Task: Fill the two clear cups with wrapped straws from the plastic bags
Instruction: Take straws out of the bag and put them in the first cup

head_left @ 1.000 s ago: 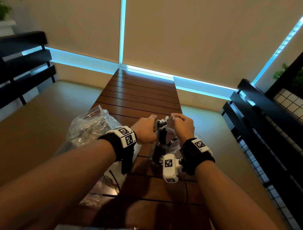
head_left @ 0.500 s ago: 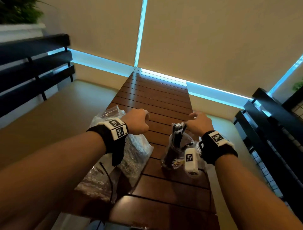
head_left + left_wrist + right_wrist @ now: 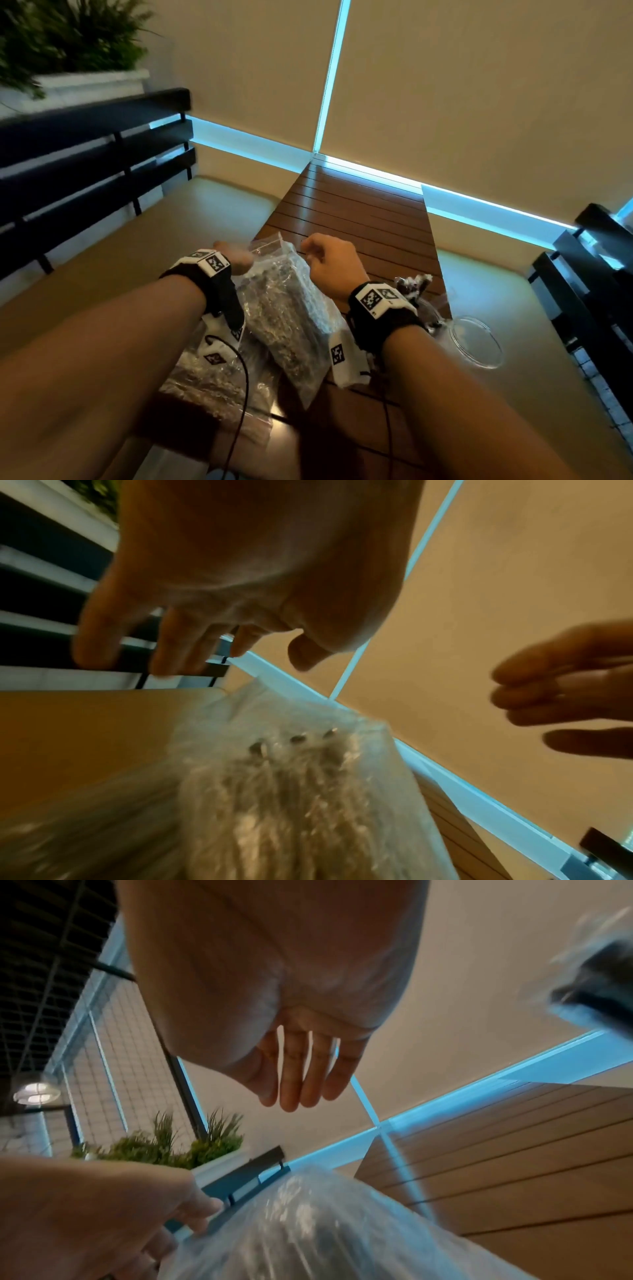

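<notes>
A clear plastic bag (image 3: 287,308) packed with wrapped straws leans upright on the slatted wooden table (image 3: 359,219). Its open top sits between my hands. My left hand (image 3: 236,257) hovers at the bag's left top edge; in the left wrist view its fingers (image 3: 178,653) hang loosely above the bag (image 3: 291,777) and grip nothing. My right hand (image 3: 325,260) is just right of the bag's top with its fingers (image 3: 301,1091) straight and empty. Behind my right wrist stands a clear cup (image 3: 431,315) with dark wrapped straws in it. An empty clear cup (image 3: 454,337) stands to its right.
A second bag of straws (image 3: 212,380) lies flat at the table's near left, under my left forearm. Black slatted benches flank the table on the left (image 3: 85,171) and right (image 3: 582,291). A white planter (image 3: 85,85) sits behind the left bench.
Both hands left the cup with straws and moved left to the top of the straw bag. The head view swung left, so the cups now sit at the right.
</notes>
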A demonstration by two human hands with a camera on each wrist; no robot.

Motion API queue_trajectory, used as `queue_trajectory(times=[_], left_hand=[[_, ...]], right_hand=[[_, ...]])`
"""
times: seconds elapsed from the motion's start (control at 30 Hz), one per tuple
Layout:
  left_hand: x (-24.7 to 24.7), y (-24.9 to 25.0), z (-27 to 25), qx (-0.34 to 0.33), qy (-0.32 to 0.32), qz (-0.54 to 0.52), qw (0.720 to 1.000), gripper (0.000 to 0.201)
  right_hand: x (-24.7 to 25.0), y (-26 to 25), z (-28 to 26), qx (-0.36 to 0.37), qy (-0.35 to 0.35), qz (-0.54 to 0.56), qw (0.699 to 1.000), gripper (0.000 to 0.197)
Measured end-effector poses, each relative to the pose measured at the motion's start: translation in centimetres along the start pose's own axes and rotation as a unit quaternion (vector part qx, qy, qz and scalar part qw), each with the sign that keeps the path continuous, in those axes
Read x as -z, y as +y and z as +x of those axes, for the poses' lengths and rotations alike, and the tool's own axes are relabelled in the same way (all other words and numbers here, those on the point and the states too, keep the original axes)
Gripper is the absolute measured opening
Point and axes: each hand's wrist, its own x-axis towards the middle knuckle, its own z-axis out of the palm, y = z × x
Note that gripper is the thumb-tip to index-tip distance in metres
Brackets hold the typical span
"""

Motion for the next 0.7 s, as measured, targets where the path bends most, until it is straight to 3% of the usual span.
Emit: queue_trajectory(times=[0.07,0.13,0.27,0.37,0.43,0.5,0.6,0.7], left_hand=[[0.2,-0.3,-1.9,-0.006,-0.007,-0.023,1.0,0.02],[0.2,-0.5,-1.9,-0.005,-0.008,-0.11,0.994,0.019],[1.4,1.6,-3.2,-0.03,-0.042,-0.33,0.942,0.011],[2.6,3.3,-5.4,-0.036,-0.038,-0.406,0.912,0.013],[3.0,4.2,-6.5,-0.048,-0.024,-0.439,0.897,0.016],[3.0,5.1,-7.4,-0.079,-0.01,-0.411,0.908,0.016],[2.3,6.2,-8.9,-0.108,-0.017,-0.306,0.946,0.019],[1.4,6.9,-10.4,-0.146,-0.054,-0.233,0.96,0.022]], right_hand=[[-1.6,-0.9,0.5,0.023,-0.041,-0.004,0.999,0.034],[-2.6,-1.7,1.1,0.043,-0.047,0.004,0.998,0.036],[-2.9,-3.1,2.3,0.051,-0.048,0.005,0.998,0.036],[-1.6,-3.2,2.9,0.027,-0.006,-0.048,0.998,0.023],[-0.1,-2.8,3.0,0.001,-0.039,-0.084,0.996,0.02],[1.4,-2.5,2.5,-0.018,-0.115,-0.149,0.982,0.027],[2.6,-2.3,1.0,-0.022,-0.223,-0.208,0.952,0.055],[3.0,-2.0,0.0,-0.005,-0.242,-0.224,0.944,0.062]])
